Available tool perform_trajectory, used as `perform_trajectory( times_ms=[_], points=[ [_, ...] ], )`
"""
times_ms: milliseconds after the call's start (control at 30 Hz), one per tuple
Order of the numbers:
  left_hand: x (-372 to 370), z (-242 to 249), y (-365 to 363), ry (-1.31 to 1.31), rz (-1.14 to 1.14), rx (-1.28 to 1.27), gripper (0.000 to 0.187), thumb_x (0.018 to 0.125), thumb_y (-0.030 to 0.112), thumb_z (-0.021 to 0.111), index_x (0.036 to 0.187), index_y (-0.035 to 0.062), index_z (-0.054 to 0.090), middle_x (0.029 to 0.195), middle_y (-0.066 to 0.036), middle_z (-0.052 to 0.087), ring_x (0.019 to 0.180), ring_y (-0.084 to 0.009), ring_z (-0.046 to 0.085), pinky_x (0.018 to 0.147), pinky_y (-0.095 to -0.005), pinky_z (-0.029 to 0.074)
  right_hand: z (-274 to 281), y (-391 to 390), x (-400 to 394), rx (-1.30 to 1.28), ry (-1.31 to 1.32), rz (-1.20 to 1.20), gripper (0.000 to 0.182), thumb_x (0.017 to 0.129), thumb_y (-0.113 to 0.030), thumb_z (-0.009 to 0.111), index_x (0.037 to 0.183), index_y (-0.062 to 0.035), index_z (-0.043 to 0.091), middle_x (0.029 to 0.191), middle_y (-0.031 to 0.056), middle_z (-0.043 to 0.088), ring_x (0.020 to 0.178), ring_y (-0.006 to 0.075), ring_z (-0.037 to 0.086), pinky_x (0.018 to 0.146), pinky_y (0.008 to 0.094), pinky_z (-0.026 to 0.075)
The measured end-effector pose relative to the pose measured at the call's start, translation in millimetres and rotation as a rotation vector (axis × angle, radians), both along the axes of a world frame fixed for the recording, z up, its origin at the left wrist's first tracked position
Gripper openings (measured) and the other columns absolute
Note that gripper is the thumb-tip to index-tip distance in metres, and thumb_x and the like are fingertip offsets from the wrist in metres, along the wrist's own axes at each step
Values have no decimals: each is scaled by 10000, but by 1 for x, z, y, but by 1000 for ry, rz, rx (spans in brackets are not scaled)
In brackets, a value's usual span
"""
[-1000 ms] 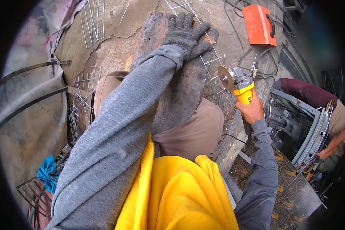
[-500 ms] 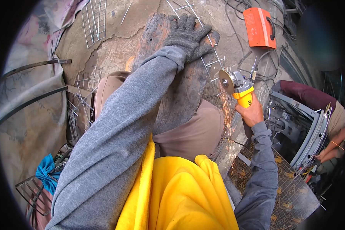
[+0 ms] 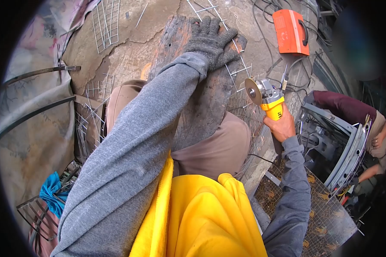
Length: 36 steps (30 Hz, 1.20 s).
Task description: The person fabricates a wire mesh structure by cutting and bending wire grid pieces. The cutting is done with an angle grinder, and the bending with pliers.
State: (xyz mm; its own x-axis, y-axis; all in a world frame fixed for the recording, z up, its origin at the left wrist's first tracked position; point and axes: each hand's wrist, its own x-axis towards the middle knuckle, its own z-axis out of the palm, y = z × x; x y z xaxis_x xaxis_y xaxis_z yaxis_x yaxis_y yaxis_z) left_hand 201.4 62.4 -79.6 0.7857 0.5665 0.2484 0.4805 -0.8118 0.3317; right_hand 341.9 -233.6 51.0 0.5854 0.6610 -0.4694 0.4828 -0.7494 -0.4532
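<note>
My left hand (image 3: pixel 210 43), in a grey knit glove, lies flat with fingers spread on a worn, dark wooden board (image 3: pixel 201 115). It presses down on a narrow strip of welded wire mesh (image 3: pixel 245 68) that runs beneath the fingers and past the board's right edge. My bare right hand (image 3: pixel 281 123) is wrapped round the yellow body of an angle grinder (image 3: pixel 273 110). The grinder's cutting disc (image 3: pixel 253 91) faces left, close to the lower end of the mesh strip. Its guard and grey head point up, away from me.
An orange machine with a black handle (image 3: pixel 291 32) stands at upper right, with cables around it. More wire mesh (image 3: pixel 107 23) lies on the ground at upper left. A grey metal frame (image 3: pixel 339 141) and another person's arm (image 3: pixel 371 171) are at right. A blue cloth (image 3: pixel 52 193) hangs at lower left.
The stream of orange sparks below the grinder's disc has almost died out. Both my hands stay put. At right, the other person's hands have moved apart.
</note>
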Motion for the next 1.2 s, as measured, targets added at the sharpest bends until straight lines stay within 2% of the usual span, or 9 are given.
perform_trajectory(
  times_ms=[533,600,733,800,833,1000,1100,1200],
  points=[
    [-2,11,-1,34,-9,-32,788,874,767,515,1520,320,446,1595,-261,281,1496,-489,214,1194,-694,81,4,10,-2,-47,-28,-22,579,715,-270,760,1211,-43,566,937,188,718,856,378,711,776,441,540],
    [-2,12,0,36,-14,-39,788,873,765,520,1518,319,449,1594,-263,281,1494,-488,217,1193,-696,82,6,11,-2,-23,-4,-5,519,725,-238,743,1171,-25,586,917,136,695,799,264,680,754,398,530],
    [-3,16,-2,59,-20,-47,785,875,760,518,1515,312,453,1591,-265,285,1496,-486,210,1194,-687,88,9,7,-3,-57,-22,6,541,733,-234,758,1196,-29,568,926,165,711,821,320,706,764,412,539],
    [-6,17,0,62,-8,-38,783,876,758,515,1515,310,454,1592,-264,285,1498,-484,205,1194,-684,89,6,-3,-5,172,79,-94,499,746,-204,765,1174,-27,578,928,123,704,802,254,685,762,383,534],
    [-6,19,0,74,-16,-62,780,877,757,510,1514,311,455,1592,-261,285,1502,-483,196,1194,-685,86,8,-7,-2,123,112,-141,483,747,-188,782,1159,-27,586,941,96,699,805,214,664,768,363,528],
    [-5,23,-5,46,-26,-108,758,896,735,494,1519,305,448,1599,-250,277,1510,-480,174,1196,-685,72,26,-16,-4,186,2,-98,491,741,-199,795,1150,-26,586,939,112,698,802,226,670,762,366,530],
    [-7,23,-21,83,32,-121,718,959,676,437,1552,273,395,1616,-234,253,1527,-447,158,1205,-665,53,31,-22,-4,189,-43,-100,498,739,-207,797,1152,-30,584,938,125,699,797,243,678,755,374,534],
    [-8,18,-42,26,38,-112,705,970,665,423,1552,267,394,1614,-216,263,1526,-424,173,1209,-650,57,31,-31,1,184,-67,-110,499,740,-217,795,1154,-35,584,943,137,705,806,266,692,755,382,538]
  ],
)
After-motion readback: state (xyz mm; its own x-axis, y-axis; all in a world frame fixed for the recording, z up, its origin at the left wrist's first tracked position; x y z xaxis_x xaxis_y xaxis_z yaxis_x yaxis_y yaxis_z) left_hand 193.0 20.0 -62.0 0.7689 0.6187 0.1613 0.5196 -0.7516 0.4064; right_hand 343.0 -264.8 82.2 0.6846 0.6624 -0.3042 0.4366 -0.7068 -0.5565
